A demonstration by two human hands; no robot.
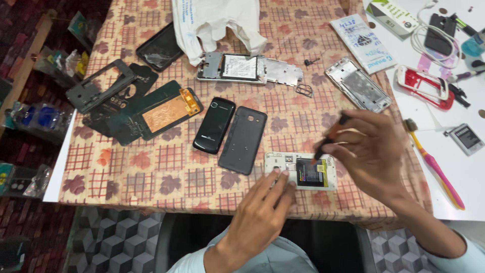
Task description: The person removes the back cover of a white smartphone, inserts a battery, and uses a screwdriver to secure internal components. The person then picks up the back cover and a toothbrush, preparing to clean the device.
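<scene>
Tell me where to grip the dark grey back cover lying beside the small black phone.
Pinch the dark grey back cover by its long edges near the bottom end, coming from the near table edge: it lies flat, and the black phone crowds its upper left side.

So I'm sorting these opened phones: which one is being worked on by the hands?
The white phone at the near table edge, back off, battery showing. The left hand steadies it; the right hand holds a screwdriver over it.
</scene>
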